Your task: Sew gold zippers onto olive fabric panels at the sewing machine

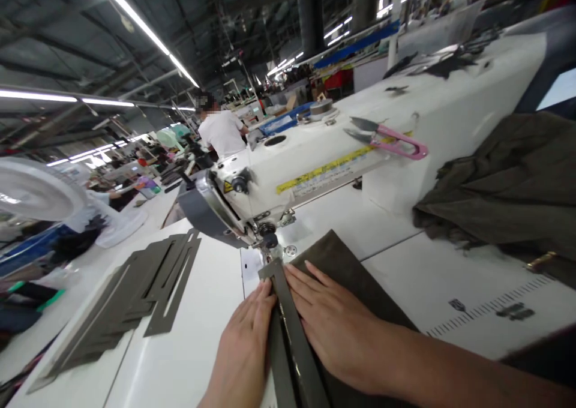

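Observation:
Dark olive fabric (346, 276) with a slotted strip (292, 330) on it lies under the front of a white sewing machine (324, 162). A shiny line, perhaps a zipper, shows in the strip's slot. My right hand (337, 324) rests flat on the fabric and the strip's right edge, fingers stretched toward the needle area. At the strip's left edge, my left hand (247, 342) presses down, its fingers close together and pointing at the presser foot (271, 253). Whether the left fingers pinch the edge is hard to see.
Pink-handled snips (391, 141) lie on the machine arm. Cut slotted pieces (135, 294) are stacked on the left. Bunched olive fabric (504, 186) sits at right. A white fan (40, 189) stands far left; a person in a white shirt (222, 132) is beyond the machine.

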Action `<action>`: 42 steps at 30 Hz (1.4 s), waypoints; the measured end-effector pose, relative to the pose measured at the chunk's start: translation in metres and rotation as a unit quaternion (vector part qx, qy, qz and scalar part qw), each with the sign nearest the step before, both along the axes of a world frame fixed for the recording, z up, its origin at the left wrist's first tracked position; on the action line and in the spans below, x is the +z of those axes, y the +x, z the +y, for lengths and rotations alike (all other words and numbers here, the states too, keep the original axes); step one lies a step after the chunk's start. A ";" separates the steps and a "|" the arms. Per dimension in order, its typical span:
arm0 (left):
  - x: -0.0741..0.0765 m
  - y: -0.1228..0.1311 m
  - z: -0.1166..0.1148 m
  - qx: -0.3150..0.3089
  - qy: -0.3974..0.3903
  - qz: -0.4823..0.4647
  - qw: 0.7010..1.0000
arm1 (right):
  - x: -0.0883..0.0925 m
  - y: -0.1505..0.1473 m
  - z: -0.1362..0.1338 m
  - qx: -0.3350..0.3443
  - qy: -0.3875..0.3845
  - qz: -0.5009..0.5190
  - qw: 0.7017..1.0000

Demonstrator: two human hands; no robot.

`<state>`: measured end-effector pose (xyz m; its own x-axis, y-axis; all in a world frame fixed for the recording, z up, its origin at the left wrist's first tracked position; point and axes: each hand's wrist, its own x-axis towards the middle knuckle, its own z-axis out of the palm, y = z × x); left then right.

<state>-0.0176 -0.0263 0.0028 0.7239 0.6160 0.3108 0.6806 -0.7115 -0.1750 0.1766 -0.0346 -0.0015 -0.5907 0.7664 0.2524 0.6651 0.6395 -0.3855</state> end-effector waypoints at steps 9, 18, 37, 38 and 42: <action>-0.004 0.010 -0.009 0.067 0.005 -0.044 0.997 | -0.011 -0.005 -0.002 -0.010 0.064 -0.038 0.997; -0.008 0.011 -0.002 0.055 -0.009 -0.056 0.997 | -0.010 -0.007 0.003 -0.016 0.067 -0.070 0.995; -0.011 0.015 0.039 0.031 -0.012 -0.087 0.996 | -0.014 -0.010 0.036 -0.038 0.083 -0.109 0.990; -0.011 0.015 0.039 0.028 -0.012 -0.085 0.996 | -0.015 -0.010 0.036 -0.040 0.087 -0.108 0.989; -0.010 0.014 0.040 0.024 -0.012 -0.077 0.997 | -0.013 -0.011 0.037 -0.045 0.082 -0.104 0.990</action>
